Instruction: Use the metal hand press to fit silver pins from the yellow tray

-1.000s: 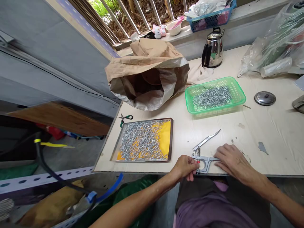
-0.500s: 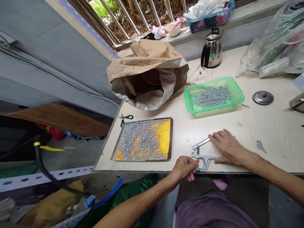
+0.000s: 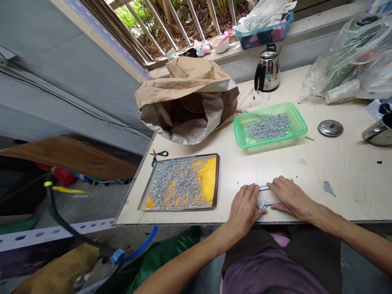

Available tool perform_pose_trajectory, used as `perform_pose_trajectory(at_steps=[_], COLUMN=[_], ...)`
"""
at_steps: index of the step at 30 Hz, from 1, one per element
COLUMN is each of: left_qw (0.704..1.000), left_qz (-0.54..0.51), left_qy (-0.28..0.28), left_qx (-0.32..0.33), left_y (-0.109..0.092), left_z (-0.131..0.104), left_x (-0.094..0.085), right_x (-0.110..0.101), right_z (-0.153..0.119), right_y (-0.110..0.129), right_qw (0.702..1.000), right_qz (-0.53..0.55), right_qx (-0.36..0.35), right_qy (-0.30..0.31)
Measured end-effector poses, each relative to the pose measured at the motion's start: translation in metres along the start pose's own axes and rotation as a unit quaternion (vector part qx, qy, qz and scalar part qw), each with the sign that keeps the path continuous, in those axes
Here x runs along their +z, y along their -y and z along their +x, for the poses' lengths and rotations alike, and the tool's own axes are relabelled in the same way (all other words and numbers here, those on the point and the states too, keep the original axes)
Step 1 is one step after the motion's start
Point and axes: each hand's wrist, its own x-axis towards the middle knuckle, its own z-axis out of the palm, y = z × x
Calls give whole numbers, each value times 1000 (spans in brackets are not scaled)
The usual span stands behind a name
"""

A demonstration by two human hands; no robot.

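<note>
At the table's near edge lie grey metal hand-press pliers (image 3: pixel 268 203) with two long handles. My left hand (image 3: pixel 244 208) is wrapped over their head end, covering the spring and jaws. My right hand (image 3: pixel 290 197) grips the handle ends, fingers on the upper handle and thumb at the lower one. Left of my hands, a shallow tray (image 3: pixel 217 181) with a yellow lining holds many small silvery metal pins (image 3: pixel 180 181). A green plastic basket (image 3: pixel 269 145) farther back contains more such pieces.
Green-handled scissors (image 3: pixel 158 154) lie behind the tray. A large open paper sack (image 3: pixel 186 94) stands at the back left. A steel kettle (image 3: pixel 271 71), a round metal lid (image 3: pixel 330 128), a steel cup (image 3: pixel 379 130) and a clear plastic bag (image 3: pixel 339 65) are on the table.
My left hand has moved from pinching near the jaws to covering the head of the pliers. My right hand stays on the handles. The view has shifted slightly.
</note>
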Motion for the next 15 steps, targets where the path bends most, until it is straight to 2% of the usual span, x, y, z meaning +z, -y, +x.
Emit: perform_pose_trajectory(at_steps=[3, 6, 9, 15], left_qw=[997, 993, 991, 988], left_qz=[23, 26, 24, 39], left_qy=[46, 83, 88, 97], left_qx=[62, 77, 93, 111], left_y=[-5, -8, -9, -13], left_z=[21, 34, 39, 40], left_x=[6, 5, 4, 12], right_x=[-1, -2, -1, 9], right_z=[-7, -16, -26, -33], right_y=[-7, -16, -17, 0], right_qw=[1000, 1000, 999, 995], right_qz=[9, 0, -31, -76], right_qx=[-2, 14, 22, 26], right_qy=[1, 1, -14, -61])
